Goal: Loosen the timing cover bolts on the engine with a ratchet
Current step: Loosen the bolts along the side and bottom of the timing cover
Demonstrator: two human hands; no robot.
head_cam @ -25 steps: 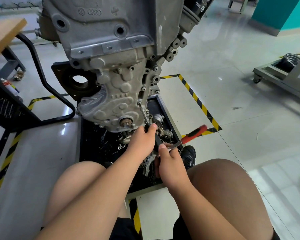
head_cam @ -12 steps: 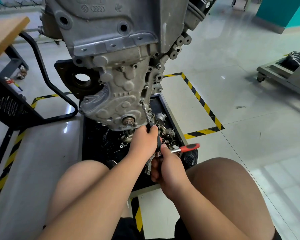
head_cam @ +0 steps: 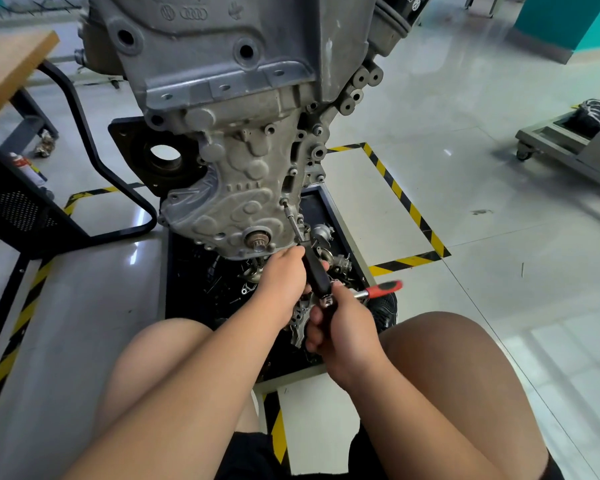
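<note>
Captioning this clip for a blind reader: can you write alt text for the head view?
A person's left hand steadies a black-handled extension bar on a bolt at the edge of the timing cover; the right hand grips a red-handled ratchet at its end. Below the engine sits a tray of loose parts.

Bright, even light is washing over the glossy floor (head_cam: 482, 109), throwing white glare there and near my left knee (head_cam: 160, 358). The engine (head_cam: 222, 81) is casting soft shadow onto the tray (head_cam: 329, 202). The wide lens is bending the edges, and the red handle of the ratchet (head_cam: 383, 289) is smearing slightly.
</note>
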